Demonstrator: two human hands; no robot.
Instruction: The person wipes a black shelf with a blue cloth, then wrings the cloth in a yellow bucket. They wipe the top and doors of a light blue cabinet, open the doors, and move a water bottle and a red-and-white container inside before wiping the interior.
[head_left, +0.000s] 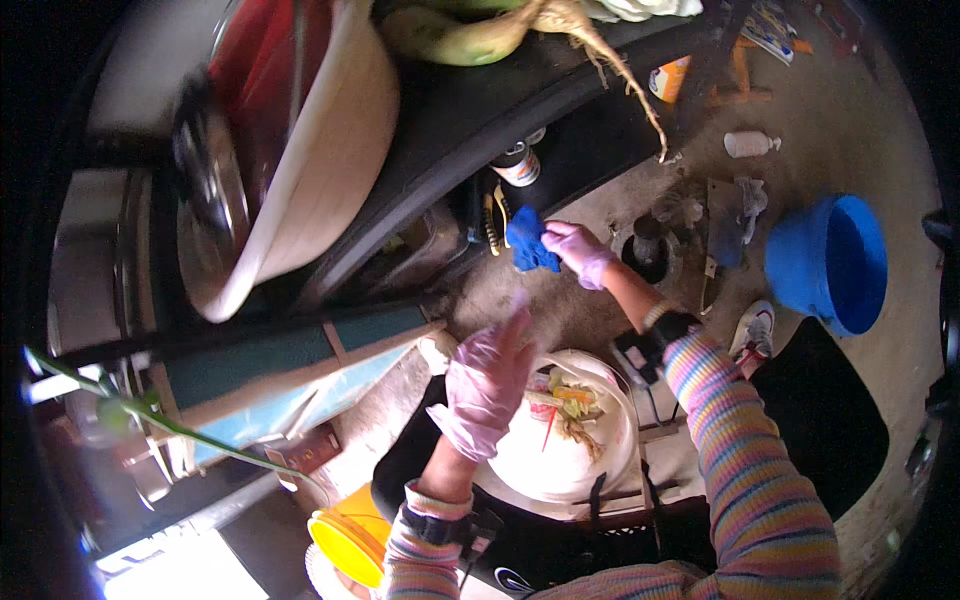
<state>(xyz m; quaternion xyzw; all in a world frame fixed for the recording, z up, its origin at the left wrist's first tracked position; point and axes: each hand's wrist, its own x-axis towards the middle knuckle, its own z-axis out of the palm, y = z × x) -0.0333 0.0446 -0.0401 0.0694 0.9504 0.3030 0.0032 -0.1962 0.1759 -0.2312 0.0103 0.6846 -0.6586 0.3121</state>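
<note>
My right hand (579, 253), in a thin pinkish glove, pinches a crumpled blue cloth (531, 240) near the dark table's lower shelf. Lower and to the left, my gloved left hand (491, 379) is raised with its fingers extended and slightly blurred, and nothing shows in it. A white bucket (555, 469) with wrappers and plant scraps inside stands below and right of the left hand. Just left of the cloth are yellow-and-black tool handles (492, 221). A can with a label (519, 166) stands on the shelf above them.
A large pale basin (330, 165) and a root vegetable with long roots (570, 22) rest on the dark table (480, 97). On the floor at right are a blue bucket (799, 262) and a white bottle (750, 143). A yellow bucket (349, 544) stands at lower left.
</note>
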